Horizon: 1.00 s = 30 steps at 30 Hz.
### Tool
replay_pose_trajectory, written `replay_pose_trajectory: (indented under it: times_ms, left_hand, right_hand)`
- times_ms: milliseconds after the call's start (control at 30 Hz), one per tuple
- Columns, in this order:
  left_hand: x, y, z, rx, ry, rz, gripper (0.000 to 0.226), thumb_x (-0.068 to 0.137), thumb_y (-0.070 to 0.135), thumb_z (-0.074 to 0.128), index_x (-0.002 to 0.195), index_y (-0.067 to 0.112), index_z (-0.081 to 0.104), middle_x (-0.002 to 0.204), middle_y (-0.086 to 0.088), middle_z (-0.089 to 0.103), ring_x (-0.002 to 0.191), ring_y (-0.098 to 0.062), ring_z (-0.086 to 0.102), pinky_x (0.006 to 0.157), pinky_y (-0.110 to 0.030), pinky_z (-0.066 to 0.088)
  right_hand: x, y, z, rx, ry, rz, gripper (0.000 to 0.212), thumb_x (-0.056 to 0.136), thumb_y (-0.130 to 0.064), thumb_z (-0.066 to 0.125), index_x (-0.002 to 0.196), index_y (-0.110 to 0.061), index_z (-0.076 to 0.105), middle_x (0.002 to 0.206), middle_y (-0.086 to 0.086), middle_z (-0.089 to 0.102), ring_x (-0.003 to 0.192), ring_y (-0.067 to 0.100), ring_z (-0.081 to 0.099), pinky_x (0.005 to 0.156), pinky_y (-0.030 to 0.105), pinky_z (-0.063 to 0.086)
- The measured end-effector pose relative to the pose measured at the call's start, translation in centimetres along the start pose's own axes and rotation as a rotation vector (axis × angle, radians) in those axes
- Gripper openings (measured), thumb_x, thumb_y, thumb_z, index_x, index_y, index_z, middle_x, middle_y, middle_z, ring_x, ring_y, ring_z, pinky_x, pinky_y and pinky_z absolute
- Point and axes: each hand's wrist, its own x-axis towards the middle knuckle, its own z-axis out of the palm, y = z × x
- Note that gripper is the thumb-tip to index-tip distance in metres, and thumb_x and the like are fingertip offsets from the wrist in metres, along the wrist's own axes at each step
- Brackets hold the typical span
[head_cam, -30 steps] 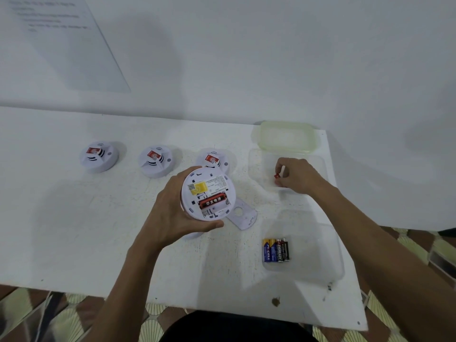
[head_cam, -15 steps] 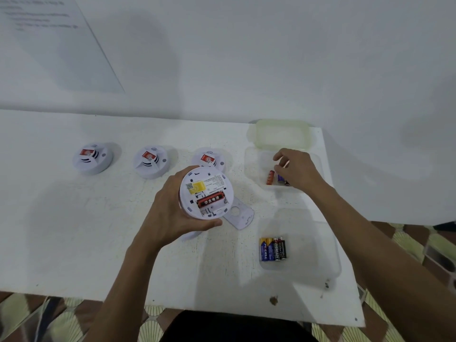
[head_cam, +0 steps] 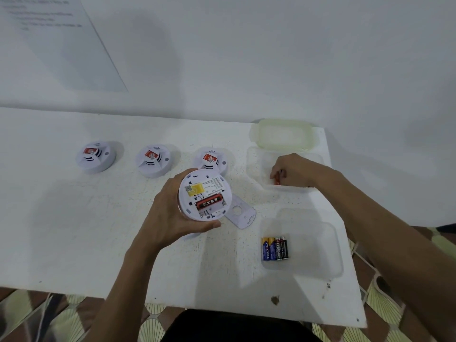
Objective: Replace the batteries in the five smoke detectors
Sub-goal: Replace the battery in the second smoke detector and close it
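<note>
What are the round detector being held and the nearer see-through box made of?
The detector looks like white moulded plastic, fairly matt, with moulded slots on its back. The box seems thin clear plastic, slightly frosted: the tabletop shows through it.

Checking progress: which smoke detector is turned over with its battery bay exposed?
The detector held in the left hand: its back faces up, a red battery showing. The row of three behind it sits face up.

Three detectors (head_cam: 153, 159) lie left of two tubs (head_cam: 306, 265), lid (head_cam: 283, 134) behind.
</note>
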Motion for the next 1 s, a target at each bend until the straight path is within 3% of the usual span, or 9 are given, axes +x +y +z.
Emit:
replay_pose_trajectory:
  times_ms: [133,267,333,500,633,767,900,1000]
  left_hand:
    - [0.0,0.2,0.0,0.002,-0.002,0.0,0.081,0.054,0.079,0.065,0.125,0.065,0.029,0.12,0.046,0.044,0.11,0.014,0.048,0.091,-0.013,0.04]
    - [0.0,0.1,0.0,0.004,-0.003,-0.004,0.082,0.054,0.077,0.066,0.126,0.065,0.029,0.12,0.046,0.044,0.111,0.014,0.048,0.091,-0.008,0.039]
    - [0.0,-0.1,0.0,0.006,0.0,-0.007,0.082,0.054,0.077,0.067,0.126,0.065,0.029,0.119,0.047,0.044,0.11,0.014,0.048,0.091,-0.007,0.038]
    - [0.0,-0.4,-0.1,0.013,0.014,0.008,0.082,0.054,0.078,0.066,0.126,0.065,0.029,0.12,0.047,0.043,0.111,0.015,0.048,0.09,-0.005,0.038]
    - [0.2,-0.5,-0.2,0.013,0.021,0.021,0.083,0.054,0.079,0.066,0.127,0.064,0.028,0.121,0.047,0.042,0.111,0.015,0.047,0.092,-0.011,0.038]
    - [0.5,-0.5,-0.1,0.015,0.03,0.044,0.085,0.055,0.076,0.067,0.129,0.061,0.029,0.123,0.045,0.041,0.114,0.014,0.045,0.093,-0.005,0.036]
    - [0.7,-1.2,0.2,0.032,0.07,0.085,0.085,0.058,0.079,0.063,0.132,0.055,0.03,0.126,0.039,0.043,0.118,0.011,0.044,0.1,-0.018,0.038]
    - [0.7,-1.1,0.7,0.032,0.092,0.13,0.078,0.066,0.083,0.051,0.134,0.06,0.021,0.131,0.016,0.041,0.119,-0.002,0.042,0.099,-0.037,0.036]
  right_hand:
    - [-0.1,0.8,-0.2,-0.076,-0.044,-0.029,0.023,0.087,-0.013,0.066,0.106,-0.025,0.072,0.108,-0.004,0.058,0.09,0.009,0.05,0.078,0.02,0.039]
    - [0.0,0.7,0.3,-0.031,0.064,-0.038,0.012,0.085,-0.018,0.068,0.095,-0.022,0.073,0.094,-0.006,0.058,0.08,0.01,0.052,0.071,0.022,0.039]
    - [0.0,0.7,0.5,0.085,0.153,-0.025,0.008,0.084,-0.018,0.071,0.092,-0.02,0.072,0.093,-0.008,0.058,0.072,0.009,0.053,0.069,0.023,0.04]
    - [-1.6,-0.5,0.3,0.456,0.33,0.063,0.008,0.088,-0.014,0.069,0.093,-0.015,0.062,0.088,-0.006,0.064,0.055,0.002,0.055,0.051,0.009,0.042]
    - [-3.7,-3.1,-0.3,0.698,0.417,0.032,0.029,0.091,-0.01,0.065,0.116,-0.024,0.059,0.084,0.002,0.067,0.068,0.013,0.062,0.059,0.019,0.053]
    - [-6.0,-7.7,-0.3,0.916,0.522,-0.061,0.025,0.09,-0.008,0.067,0.114,-0.015,0.063,0.079,0.003,0.074,0.079,0.017,0.071,0.08,0.028,0.057]
    - [-7.9,-12.9,0.3,1.179,0.607,-0.086,0.024,0.09,-0.008,0.068,0.111,-0.014,0.058,0.081,0.006,0.076,0.081,0.017,0.072,0.081,0.029,0.057]
    - [-8.6,-15.5,1.0,1.232,0.664,-0.127,0.022,0.091,-0.006,0.067,0.108,-0.015,0.057,0.082,0.003,0.076,0.082,0.017,0.072,0.082,0.032,0.057]
